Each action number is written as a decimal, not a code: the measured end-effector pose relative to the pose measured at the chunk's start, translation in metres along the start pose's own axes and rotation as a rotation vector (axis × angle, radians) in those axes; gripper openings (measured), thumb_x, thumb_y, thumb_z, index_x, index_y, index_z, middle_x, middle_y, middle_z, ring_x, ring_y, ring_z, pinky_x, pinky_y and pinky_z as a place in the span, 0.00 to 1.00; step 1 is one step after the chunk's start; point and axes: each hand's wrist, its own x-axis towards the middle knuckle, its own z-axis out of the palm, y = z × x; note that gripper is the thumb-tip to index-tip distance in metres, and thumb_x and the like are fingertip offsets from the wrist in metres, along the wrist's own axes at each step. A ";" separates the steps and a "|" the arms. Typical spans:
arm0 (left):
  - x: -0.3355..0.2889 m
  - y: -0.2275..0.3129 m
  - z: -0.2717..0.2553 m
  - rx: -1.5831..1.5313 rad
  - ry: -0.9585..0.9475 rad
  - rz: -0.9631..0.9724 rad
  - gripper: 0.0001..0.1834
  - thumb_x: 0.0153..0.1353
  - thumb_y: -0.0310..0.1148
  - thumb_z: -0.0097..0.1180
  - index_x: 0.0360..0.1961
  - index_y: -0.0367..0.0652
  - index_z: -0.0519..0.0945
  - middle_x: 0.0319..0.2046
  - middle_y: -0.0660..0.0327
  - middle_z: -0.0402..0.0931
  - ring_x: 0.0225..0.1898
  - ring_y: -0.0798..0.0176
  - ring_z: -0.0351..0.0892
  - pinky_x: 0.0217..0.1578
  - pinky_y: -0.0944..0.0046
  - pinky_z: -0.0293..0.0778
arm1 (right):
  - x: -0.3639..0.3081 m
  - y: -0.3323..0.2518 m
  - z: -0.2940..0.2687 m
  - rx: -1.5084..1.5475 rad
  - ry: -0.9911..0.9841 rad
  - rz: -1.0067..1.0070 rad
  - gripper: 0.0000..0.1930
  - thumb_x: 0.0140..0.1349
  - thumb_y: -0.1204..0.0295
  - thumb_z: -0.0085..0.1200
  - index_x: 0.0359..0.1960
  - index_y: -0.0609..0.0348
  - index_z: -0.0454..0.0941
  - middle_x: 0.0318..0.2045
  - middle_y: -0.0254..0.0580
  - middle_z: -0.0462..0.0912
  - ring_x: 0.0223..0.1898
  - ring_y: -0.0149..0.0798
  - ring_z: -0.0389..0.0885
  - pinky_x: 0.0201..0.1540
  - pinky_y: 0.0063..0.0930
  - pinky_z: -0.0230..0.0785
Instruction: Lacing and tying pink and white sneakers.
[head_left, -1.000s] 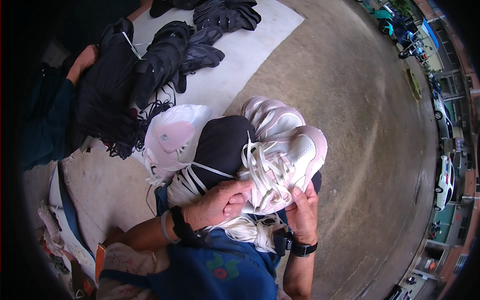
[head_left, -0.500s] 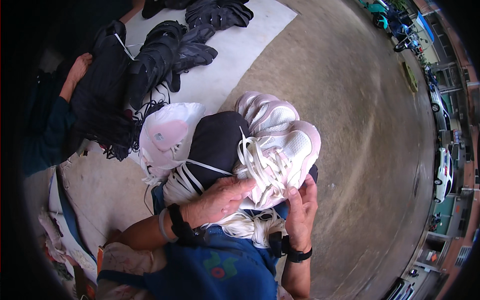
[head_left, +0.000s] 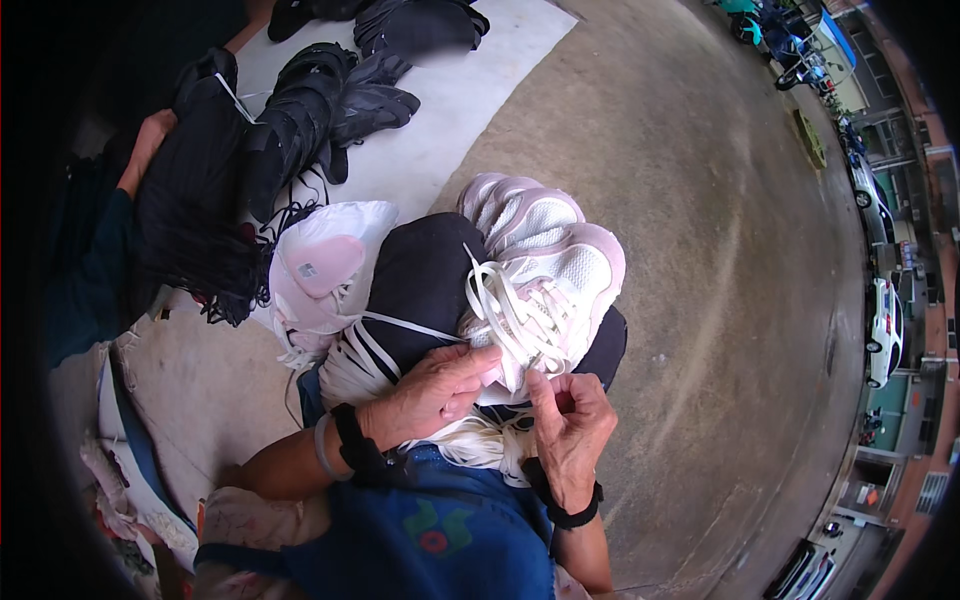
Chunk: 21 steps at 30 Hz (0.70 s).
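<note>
A white and pink shoe upper (head_left: 575, 290) lies across my lap at the front of a stack of similar uppers (head_left: 510, 205). Loose white shoelace (head_left: 505, 310) loops over its eyelets. My left hand (head_left: 435, 390) is closed on the near left edge of this upper, thumb along it and fingers curled. At the near end of the lacing, my right hand (head_left: 575, 425) pinches the lace between thumb and forefinger; the fingertips partly hide it. A bundle of white laces (head_left: 475, 445) hangs below, between my wrists.
Another white and pink upper (head_left: 325, 260) rests by my left knee. Black shoe uppers (head_left: 300, 115) lie in rows on a pale sheet (head_left: 500, 90). At far left, another person's hand (head_left: 155, 135) touches a black bundle. Concrete floor (head_left: 720, 250) extends right toward parked vehicles.
My right hand has moved left and curled from a spread hold at the upper's right edge into a pinch at the lace. My left hand keeps its place on the upper.
</note>
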 end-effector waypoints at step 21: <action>0.005 -0.005 -0.010 0.019 -0.040 0.006 0.10 0.69 0.38 0.51 0.30 0.51 0.70 0.15 0.75 0.59 0.13 0.79 0.58 0.12 0.76 0.54 | -0.004 0.003 0.008 0.421 -0.003 0.144 0.07 0.64 0.72 0.56 0.34 0.65 0.79 0.22 0.32 0.76 0.18 0.23 0.71 0.19 0.17 0.62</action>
